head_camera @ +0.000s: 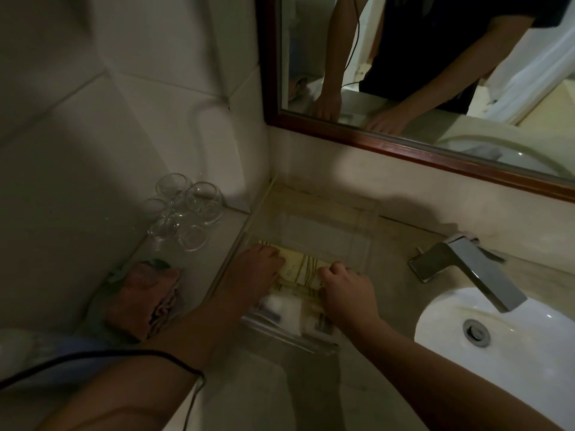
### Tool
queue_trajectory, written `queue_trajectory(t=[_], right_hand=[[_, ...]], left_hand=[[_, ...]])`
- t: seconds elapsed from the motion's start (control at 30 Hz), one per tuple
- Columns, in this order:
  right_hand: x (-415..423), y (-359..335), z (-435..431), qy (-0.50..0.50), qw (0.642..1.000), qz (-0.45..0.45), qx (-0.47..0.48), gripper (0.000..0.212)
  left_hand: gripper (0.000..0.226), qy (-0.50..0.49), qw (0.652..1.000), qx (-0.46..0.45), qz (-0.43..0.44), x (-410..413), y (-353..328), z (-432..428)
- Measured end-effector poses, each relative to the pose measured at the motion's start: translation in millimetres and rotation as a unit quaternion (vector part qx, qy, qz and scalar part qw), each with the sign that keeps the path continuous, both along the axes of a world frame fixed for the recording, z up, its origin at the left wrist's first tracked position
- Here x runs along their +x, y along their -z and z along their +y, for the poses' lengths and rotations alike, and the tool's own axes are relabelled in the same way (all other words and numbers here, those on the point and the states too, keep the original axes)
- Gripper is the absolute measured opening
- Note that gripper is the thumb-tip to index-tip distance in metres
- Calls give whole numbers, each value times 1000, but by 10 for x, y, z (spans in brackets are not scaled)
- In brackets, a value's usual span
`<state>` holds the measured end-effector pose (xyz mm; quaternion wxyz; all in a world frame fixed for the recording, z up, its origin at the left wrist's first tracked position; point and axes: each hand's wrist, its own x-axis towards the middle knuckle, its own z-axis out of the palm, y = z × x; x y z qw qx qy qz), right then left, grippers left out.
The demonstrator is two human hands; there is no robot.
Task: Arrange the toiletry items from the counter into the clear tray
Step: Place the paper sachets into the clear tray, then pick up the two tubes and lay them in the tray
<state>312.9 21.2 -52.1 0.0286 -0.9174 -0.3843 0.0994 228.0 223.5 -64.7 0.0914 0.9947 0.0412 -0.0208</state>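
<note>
Cream packet (300, 269) with dark stripes

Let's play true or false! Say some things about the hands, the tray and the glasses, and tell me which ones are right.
1. Both the left hand and the right hand touch the yellow striped packets in the clear tray. True.
2. The glasses stand in the sink. False: they stand on the ledge left of the tray.
3. The tap is right of the tray. True.
4. The tray's far end is packed full. False: it looks bare.
</note>
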Motion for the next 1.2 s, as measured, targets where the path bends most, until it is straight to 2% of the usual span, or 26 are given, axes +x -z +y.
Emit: queue_trajectory(t=[0.17, 0.37, 0.5, 0.7, 0.87, 0.97, 1.07, 1.2], right_hand=[[-62, 32, 16, -1, 1000, -10, -25, 36], [-111, -16, 35, -1, 999, -19, -33, 36], [-191, -105, -111, 45, 999, -21, 2, 46], [-284, -309, -821, 102, 989, -48, 92, 37], [-379, -338, -1865, 215, 968, -71, 106, 38], [-522, -403, -2684, 263, 957, -74, 98, 44], [-680, -430, -3596, 305, 945, -82, 86, 45], [-907, -417, -4717, 359, 928, -78, 65, 48]], left_hand=[[26, -17, 1000, -1, 20, 37, -43, -107], [38, -31, 999, -35, 14, 58, -49, -139], [35, -49, 997, -53, 11, 71, -118, -197], [29, -40, 996, -70, -32, 133, -399, -598], [23, 45, 995, -67, -63, 258, -629, -1523], [32, 107, 986, -90, -88, 268, -700, -2342], [27, 161, 977, -96, -102, 218, -713, -3312], [30, 188, 973, -117, -65, 108, -684, -4468]])
